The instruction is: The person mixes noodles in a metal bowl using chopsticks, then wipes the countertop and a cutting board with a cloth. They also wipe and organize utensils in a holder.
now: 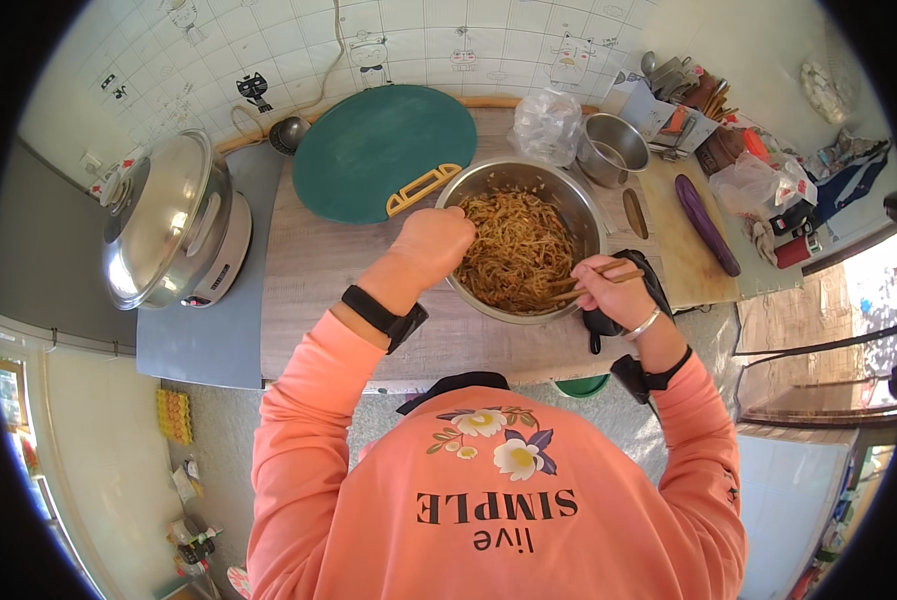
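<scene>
A large stainless steel bowl (521, 318) stands on the wooden-look table, filled with brown, sauced noodle-like shreds (520, 251). My right hand (612, 294) holds a pair of wooden chopsticks (589, 286), their tips in the shreds at the bowl's lower right. At the bowl's left rim is my left hand (437, 238), its fingers curled closed against the rim; its fingertips are partly hidden. A dark green oval cutting board (388, 150) with a yellow handle lies just behind the left hand. Under the right hand there is a black cloth or mitt-like thing (602, 324).
An electric pot (171, 225) with a domed steel lid stands at the left. Behind the bowl are a crumpled plastic bag (546, 126) and a small steel pot (612, 146). At the right, an eggplant (705, 225) lies on a board, near a utensil holder (662, 120).
</scene>
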`<action>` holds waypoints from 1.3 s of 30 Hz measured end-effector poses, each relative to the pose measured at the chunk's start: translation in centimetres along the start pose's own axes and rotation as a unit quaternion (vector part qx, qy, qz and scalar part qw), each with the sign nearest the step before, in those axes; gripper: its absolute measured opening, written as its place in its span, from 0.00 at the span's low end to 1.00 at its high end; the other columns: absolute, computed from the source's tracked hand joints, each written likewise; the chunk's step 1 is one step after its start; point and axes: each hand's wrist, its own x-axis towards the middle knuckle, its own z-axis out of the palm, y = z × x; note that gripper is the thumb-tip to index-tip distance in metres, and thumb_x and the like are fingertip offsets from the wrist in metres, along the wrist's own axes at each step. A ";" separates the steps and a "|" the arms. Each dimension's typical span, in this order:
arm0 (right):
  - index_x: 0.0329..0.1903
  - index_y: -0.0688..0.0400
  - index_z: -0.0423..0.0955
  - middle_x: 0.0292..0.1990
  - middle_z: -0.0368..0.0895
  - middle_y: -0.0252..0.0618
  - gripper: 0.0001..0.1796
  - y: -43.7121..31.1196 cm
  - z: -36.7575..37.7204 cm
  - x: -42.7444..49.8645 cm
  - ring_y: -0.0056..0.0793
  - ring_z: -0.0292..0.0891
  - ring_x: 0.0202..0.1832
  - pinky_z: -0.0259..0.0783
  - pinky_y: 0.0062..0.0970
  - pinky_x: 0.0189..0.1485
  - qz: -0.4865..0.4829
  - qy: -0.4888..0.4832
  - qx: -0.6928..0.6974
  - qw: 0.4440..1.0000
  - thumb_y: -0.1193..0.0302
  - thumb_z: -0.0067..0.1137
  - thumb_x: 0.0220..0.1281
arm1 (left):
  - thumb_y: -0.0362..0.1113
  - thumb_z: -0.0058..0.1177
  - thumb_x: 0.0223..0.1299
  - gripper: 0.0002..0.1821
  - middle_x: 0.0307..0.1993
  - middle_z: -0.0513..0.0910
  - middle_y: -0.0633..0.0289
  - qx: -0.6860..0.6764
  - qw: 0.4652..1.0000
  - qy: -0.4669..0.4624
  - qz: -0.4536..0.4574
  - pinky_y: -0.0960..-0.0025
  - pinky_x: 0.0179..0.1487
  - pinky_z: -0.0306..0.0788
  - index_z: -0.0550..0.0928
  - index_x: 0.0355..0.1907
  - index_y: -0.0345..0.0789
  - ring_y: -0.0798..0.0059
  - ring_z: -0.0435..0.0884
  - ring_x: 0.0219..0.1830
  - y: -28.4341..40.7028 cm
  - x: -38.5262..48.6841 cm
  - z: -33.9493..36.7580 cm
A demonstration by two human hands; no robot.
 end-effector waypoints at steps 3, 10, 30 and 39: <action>0.35 0.65 0.74 0.25 0.78 0.38 0.09 0.2 3.1 1.2 0.23 0.76 0.20 0.73 0.19 0.22 -0.012 0.053 0.107 0.993 0.70 0.51 0.61 | 0.28 0.51 0.42 0.01 0.25 0.74 0.59 0.003 1.000 0.014 0.013 0.64 0.31 0.72 0.76 0.20 0.35 0.62 0.77 0.31 -0.1 -0.4 0.1; 0.35 0.64 0.74 0.25 0.78 0.38 0.10 -0.4 0.2 5.6 0.21 0.75 0.21 0.71 0.19 0.24 -0.149 0.154 0.065 0.975 0.69 0.51 0.61 | 0.28 0.51 0.43 0.02 0.23 0.73 0.61 -0.025 0.996 0.090 0.012 0.66 0.28 0.72 0.75 0.19 0.36 0.64 0.77 0.29 0.2 -2.5 -0.1; 0.35 0.64 0.74 0.26 0.77 0.35 0.09 -0.9 3.7 -0.7 0.20 0.74 0.24 0.69 0.19 0.28 -0.093 0.020 -0.049 0.994 0.70 0.49 0.61 | 0.29 0.50 0.47 0.01 0.24 0.73 0.62 -0.049 0.984 0.169 0.013 0.65 0.27 0.71 0.76 0.24 0.37 0.64 0.77 0.27 -1.3 -0.9 1.2; 0.38 0.59 0.76 0.28 0.80 0.38 0.10 -2.2 3.4 7.5 0.27 0.76 0.30 0.69 0.23 0.33 -0.270 0.103 -0.088 0.953 0.67 0.52 0.59 | 0.28 0.50 0.46 0.03 0.27 0.74 0.60 -0.031 0.998 0.052 0.023 0.63 0.32 0.72 0.78 0.25 0.36 0.62 0.77 0.31 -1.5 -0.8 1.7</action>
